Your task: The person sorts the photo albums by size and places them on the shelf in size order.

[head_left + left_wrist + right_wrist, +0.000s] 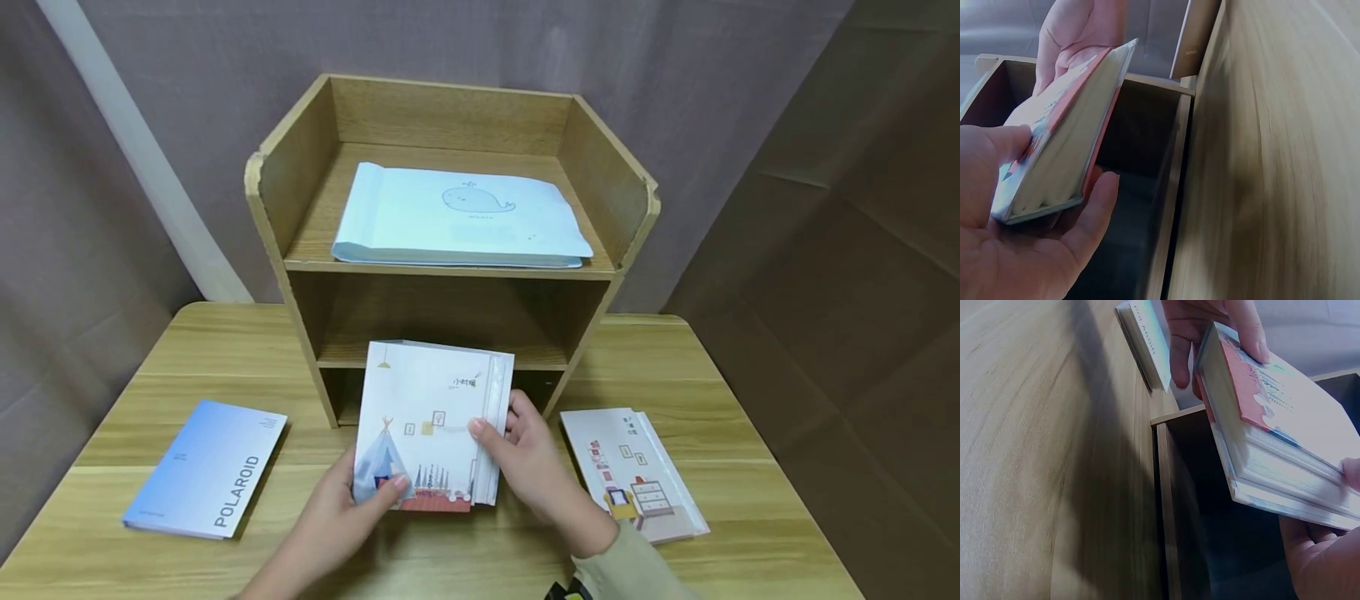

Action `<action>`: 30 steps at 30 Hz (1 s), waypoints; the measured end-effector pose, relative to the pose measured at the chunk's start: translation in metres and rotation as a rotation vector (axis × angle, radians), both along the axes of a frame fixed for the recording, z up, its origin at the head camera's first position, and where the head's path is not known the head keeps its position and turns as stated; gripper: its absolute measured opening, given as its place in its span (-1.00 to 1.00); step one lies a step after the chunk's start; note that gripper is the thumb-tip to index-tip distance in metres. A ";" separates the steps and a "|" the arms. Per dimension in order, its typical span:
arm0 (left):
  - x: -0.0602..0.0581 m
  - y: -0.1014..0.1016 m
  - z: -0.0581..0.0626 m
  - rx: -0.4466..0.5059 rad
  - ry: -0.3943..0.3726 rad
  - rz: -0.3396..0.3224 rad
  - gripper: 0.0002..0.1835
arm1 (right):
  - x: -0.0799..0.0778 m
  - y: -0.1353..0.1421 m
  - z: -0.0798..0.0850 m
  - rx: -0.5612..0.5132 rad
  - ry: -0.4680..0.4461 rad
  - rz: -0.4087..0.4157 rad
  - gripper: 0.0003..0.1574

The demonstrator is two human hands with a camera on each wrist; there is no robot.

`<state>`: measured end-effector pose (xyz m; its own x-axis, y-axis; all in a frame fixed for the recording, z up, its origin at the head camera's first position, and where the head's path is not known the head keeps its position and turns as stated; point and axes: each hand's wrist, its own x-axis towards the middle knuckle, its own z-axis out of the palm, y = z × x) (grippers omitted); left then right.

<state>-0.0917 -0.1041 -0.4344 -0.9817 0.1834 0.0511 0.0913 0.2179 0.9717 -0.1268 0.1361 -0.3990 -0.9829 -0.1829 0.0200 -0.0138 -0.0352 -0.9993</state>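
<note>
Between both hands, in front of the shelf, is a thick white photo album [431, 417] with a tent drawing on its cover. My left hand [352, 504] grips its lower left corner, thumb on the cover and fingers beneath. At the right edge my right hand [528, 458] pinches it, the thumb on the front and the other fingers behind. In the left wrist view the page edges of the album [1063, 156] face the camera. The right wrist view shows the album [1285, 431] tilted, with both thumbs on its cover.
A wooden shelf [450, 271] stands at the back of the table [315, 558]. On its top board lies a pale blue whale album [465, 217]. A blue POLAROID album [206, 471] lies on the left, a white album with a furniture drawing [633, 475] on the right.
</note>
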 end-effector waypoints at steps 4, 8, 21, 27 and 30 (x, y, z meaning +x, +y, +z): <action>-0.001 0.003 0.001 0.008 0.001 0.016 -0.49 | -0.001 0.000 -0.001 -0.004 -0.019 -0.010 -0.50; 0.000 0.005 0.002 0.026 -0.005 0.034 -0.50 | -0.002 0.001 -0.001 0.004 -0.023 -0.005 -0.50; 0.001 0.009 -0.003 0.097 0.010 0.107 -0.62 | -0.006 0.001 -0.005 0.031 -0.023 0.022 -0.44; 0.002 0.012 -0.002 0.124 0.029 0.152 -0.67 | -0.006 0.000 -0.003 0.025 -0.038 0.004 -0.40; 0.003 0.013 0.000 0.137 0.043 0.167 -0.67 | -0.006 0.000 -0.005 0.022 -0.039 0.013 -0.37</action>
